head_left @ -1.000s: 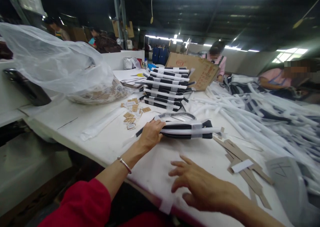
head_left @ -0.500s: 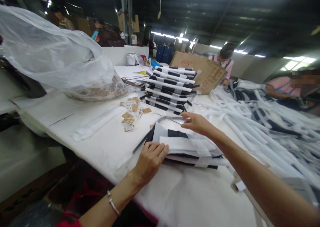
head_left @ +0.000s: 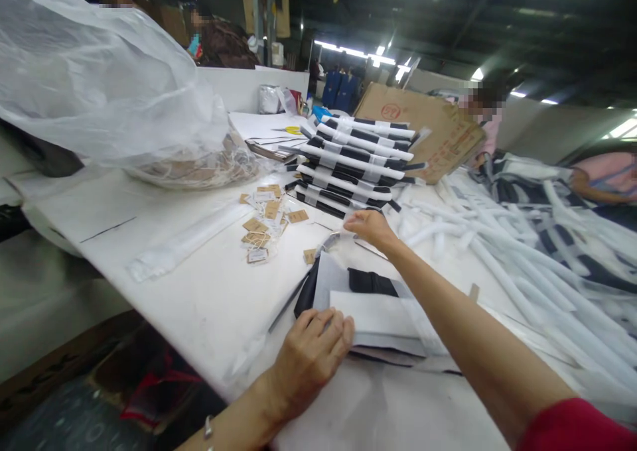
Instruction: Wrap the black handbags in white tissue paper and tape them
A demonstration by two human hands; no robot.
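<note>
A folded black-and-grey fabric bundle (head_left: 361, 278) with a white wrap layer lies on the table in front of me. My left hand (head_left: 318, 345) has its fingers curled over the bundle's near left edge, gripping it. Beyond the bundle, my right hand (head_left: 371, 229) is closed in a pinch, close to a grey strap loop (head_left: 328, 244) at the bundle's far end. A pale strip seems to show at its fingertips, too blurred to name. My right forearm covers the bundle's right part.
Behind my right hand rises a stack of black-and-white wrapped bundles (head_left: 355, 162). Tan paper tags (head_left: 271, 209) lie left of it. A clear plastic bag (head_left: 124, 93), yellow scissors (head_left: 293, 130), a cardboard box (head_left: 423, 123) and white foam tubes (head_left: 502, 258) surround this spot. Co-workers are at right.
My right hand has drawn its fingers together and sits slightly further left relative to the bundle. My left hand stays on the bundle's edge. The view has shifted a little.
</note>
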